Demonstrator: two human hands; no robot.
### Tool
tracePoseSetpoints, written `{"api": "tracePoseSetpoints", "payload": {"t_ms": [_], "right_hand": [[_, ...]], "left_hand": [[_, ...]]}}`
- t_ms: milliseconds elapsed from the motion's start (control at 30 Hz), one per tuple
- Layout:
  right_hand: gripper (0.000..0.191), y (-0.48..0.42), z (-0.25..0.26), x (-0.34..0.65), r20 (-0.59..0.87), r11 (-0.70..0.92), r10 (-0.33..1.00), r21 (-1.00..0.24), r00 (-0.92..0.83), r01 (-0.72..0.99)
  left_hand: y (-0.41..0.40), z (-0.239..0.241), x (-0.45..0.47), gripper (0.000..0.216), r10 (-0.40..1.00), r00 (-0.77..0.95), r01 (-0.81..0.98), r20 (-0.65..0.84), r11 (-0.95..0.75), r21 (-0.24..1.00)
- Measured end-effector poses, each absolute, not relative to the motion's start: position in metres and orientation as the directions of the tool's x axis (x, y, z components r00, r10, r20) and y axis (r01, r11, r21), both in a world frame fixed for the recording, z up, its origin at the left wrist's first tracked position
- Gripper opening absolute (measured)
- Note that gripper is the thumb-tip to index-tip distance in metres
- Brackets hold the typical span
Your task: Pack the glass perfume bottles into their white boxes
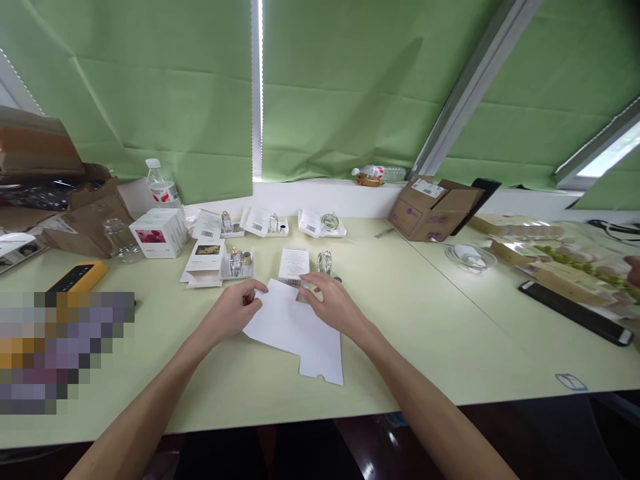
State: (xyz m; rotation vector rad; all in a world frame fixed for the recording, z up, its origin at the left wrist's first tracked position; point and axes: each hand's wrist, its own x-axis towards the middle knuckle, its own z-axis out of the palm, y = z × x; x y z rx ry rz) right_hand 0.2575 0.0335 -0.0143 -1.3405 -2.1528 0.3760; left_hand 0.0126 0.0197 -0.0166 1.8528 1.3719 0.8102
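A flat white cardboard box blank [295,330] lies on the pale green table [425,333] in front of me. My left hand [235,308] pinches its left upper edge with curled fingers. My right hand [333,303] rests on its upper right edge, fingers bent and pressing near a barcode label. Just beyond the blank stand a small white carton [293,263] and a small glass perfume bottle [325,262].
Several white cartons and small bottles on trays [235,263] sit behind. A pink-printed white box [160,233], a water bottle [161,187] and brown cardboard are at left. An open brown box [433,210] and long packages [565,267] lie at right. A yellow device [80,277] is near left.
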Motion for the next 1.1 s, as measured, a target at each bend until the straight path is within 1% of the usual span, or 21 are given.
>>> {"api": "tracePoseSetpoints", "payload": {"t_ms": [133, 233, 333, 467, 600, 800, 867, 933, 1000, 1100], "right_hand": [[0.031, 0.037, -0.011, 0.263, 0.339, 0.391, 0.912, -0.549, -0.231, 0.738], [0.032, 0.037, -0.007, 0.264, 0.318, 0.377, 0.92, -0.566, -0.227, 0.733], [0.032, 0.035, -0.006, 0.262, 0.26, 0.362, 0.931, -0.559, -0.257, 0.746], [0.027, 0.033, -0.006, 0.259, 0.208, 0.362, 0.932, -0.53, -0.297, 0.767], [0.025, 0.032, -0.003, 0.259, 0.184, 0.344, 0.938, -0.575, -0.292, 0.742], [0.018, 0.037, -0.004, 0.265, 0.085, 0.238, 0.964, -0.692, -0.251, 0.681], [0.017, 0.038, -0.005, 0.266, 0.056, 0.216, 0.965, -0.728, -0.257, 0.65], [0.017, 0.037, -0.004, 0.265, 0.038, 0.189, 0.967, -0.768, -0.252, 0.611], [0.018, 0.036, -0.003, 0.263, 0.024, 0.165, 0.969, -0.803, -0.245, 0.572], [0.017, 0.033, -0.001, 0.261, 0.014, 0.146, 0.971, -0.828, -0.241, 0.541]], "left_hand": [[0.018, -0.013, 0.015, 0.029, 0.955, 0.272, 0.482, 0.121, -0.244, 0.841], [0.017, -0.01, 0.016, 0.033, 0.951, 0.278, 0.461, 0.133, -0.253, 0.851], [0.016, -0.007, 0.015, 0.038, 0.959, 0.228, 0.442, 0.167, -0.254, 0.86], [0.017, -0.003, 0.013, 0.042, 0.966, 0.126, 0.415, 0.227, -0.259, 0.872], [0.019, -0.001, 0.01, 0.045, 0.967, 0.066, 0.39, 0.246, -0.252, 0.885], [0.021, -0.001, 0.007, 0.041, 0.975, 0.028, 0.381, 0.219, -0.213, 0.9], [0.022, 0.0, 0.007, 0.039, 0.983, 0.005, 0.362, 0.183, -0.173, 0.916], [0.02, 0.003, 0.007, 0.043, 0.993, -0.004, 0.317, 0.122, -0.114, 0.942], [0.017, 0.006, 0.009, 0.048, 0.997, 0.057, 0.274, 0.057, -0.07, 0.959], [0.014, 0.008, 0.012, 0.055, 0.98, 0.198, 0.225, -0.023, -0.023, 0.974]]}}
